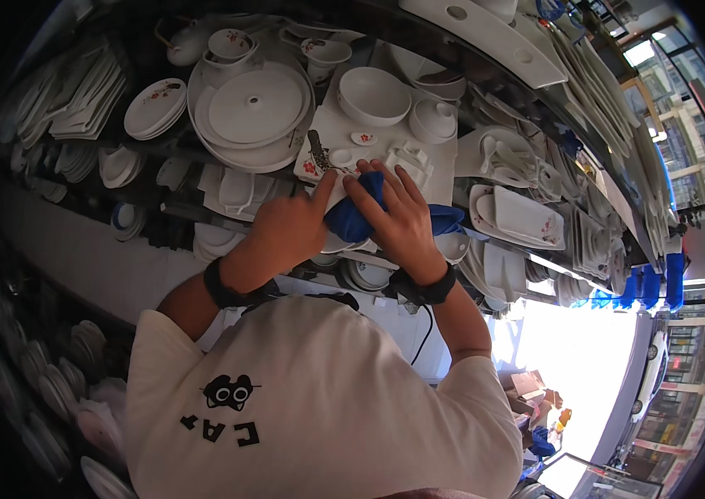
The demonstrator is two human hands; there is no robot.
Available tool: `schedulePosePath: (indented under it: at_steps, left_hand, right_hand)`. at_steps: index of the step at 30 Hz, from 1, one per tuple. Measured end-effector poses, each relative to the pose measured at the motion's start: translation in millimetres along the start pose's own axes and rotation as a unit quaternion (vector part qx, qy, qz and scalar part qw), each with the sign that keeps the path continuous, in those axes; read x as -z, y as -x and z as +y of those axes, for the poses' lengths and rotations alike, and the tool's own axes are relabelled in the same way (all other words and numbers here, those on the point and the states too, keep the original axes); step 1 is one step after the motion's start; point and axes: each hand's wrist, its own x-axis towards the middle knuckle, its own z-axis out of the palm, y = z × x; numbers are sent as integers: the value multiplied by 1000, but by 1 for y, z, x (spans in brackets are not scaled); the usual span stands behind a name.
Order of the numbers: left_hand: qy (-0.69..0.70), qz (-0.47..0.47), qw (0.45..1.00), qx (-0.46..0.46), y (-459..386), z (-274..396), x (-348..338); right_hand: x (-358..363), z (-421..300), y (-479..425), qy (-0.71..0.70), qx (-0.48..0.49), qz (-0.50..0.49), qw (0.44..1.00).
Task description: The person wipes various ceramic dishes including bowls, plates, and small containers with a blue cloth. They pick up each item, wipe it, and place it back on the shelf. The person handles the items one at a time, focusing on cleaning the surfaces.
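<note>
A blue cloth (358, 212) is bunched beneath the spread fingers of my right hand (403, 227), and a loose end hangs out past the wrist side. My left hand (293, 227) is curled with its index finger extended against white porcelain beside the cloth; its thumb and grip are hidden. Both hands are at the front of a square white plate (443, 174) with a red flower pattern. On this plate are a round white bowl (374, 96), a lidded pot (433, 121), a small flowered dish (363, 138) and a white angular ceramic piece (411, 161).
Stacked round plates (255, 109) and oval plates (156, 109) crowd the shelf to the left. Rectangular plates (524, 218) and a dish of spoons (505, 156) are at the right. More crockery fills the shelf below. A black cable (424, 337) hangs near my right forearm.
</note>
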Motion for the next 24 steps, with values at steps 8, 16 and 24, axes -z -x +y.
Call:
schedulePosePath:
  at_steps: [8, 16, 24]
  left_hand:
    - [423, -68, 892, 142, -21, -78, 18]
    - [551, 70, 804, 212, -50, -180, 25]
    - [649, 86, 730, 197, -94, -242, 11]
  right_hand:
    - [5, -5, 14, -114, -153, 137, 972]
    - [17, -5, 46, -115, -284, 110, 945]
    - [13, -8, 55, -130, -325, 106, 931]
